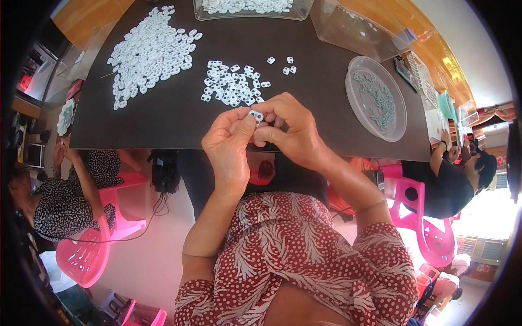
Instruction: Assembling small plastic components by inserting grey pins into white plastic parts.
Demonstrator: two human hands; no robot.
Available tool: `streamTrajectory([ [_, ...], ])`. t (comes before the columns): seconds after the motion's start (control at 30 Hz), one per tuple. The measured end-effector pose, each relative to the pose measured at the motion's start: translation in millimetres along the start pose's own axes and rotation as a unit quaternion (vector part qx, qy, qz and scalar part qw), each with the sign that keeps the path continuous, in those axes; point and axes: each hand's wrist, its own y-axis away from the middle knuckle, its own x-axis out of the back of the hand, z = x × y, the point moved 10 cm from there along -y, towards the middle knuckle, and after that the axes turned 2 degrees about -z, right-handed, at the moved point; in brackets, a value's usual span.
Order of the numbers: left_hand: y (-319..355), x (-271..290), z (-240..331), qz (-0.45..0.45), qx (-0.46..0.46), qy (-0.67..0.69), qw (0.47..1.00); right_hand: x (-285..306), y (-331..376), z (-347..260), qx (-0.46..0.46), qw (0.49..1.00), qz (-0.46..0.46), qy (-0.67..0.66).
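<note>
Over the table's near edge, my left hand (229, 142) pinches a small white plastic piece with two holes (256, 115) between thumb and fingers. My right hand (293, 127) is closed beside it, its index finger against the piece's upper edge. Whatever its thumb and other fingers grip is hidden. Just beyond my hands lies a loose heap of similar two-holed white pieces (231, 84). Several more such pieces (286, 69) sit apart, to the right of that heap. A larger pile of white oval rings (152, 54) spreads over the table's left side.
A round clear tub (403, 117) holding grey-green small parts stands at the dark table's (321, 117) right. Clear bins (253, 16) line the far edge. People sit at left (62, 201) and right (446, 185), near pink plastic chairs (89, 255). A cable (144, 231) hangs at left.
</note>
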Motion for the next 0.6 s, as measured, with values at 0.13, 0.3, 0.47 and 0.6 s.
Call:
streamTrajectory([
  [0.13, 0.8, -1.8, 0.3, 0.01, -0.009, 0.011, 1.0, 2.6, 2.9, -5.5, 0.059, 0.996, 0.042, 0.044],
  [0.3, 4.1, -0.9, 0.3, 0.003, -0.035, 0.014, 0.999, 4.6, 6.7, -7.1, 0.075, 0.995, 0.058, 0.043],
  [0.47, 5.3, 2.1, 0.7, 0.0, -0.048, -0.009, 0.999, 3.3, 11.5, -2.3, 0.031, 0.997, 0.055, 0.036],
  [0.6, 4.8, 0.9, 2.2, -0.014, -0.048, -0.021, 0.999, 4.5, 12.6, 0.8, 0.02, 0.998, 0.049, 0.022],
])
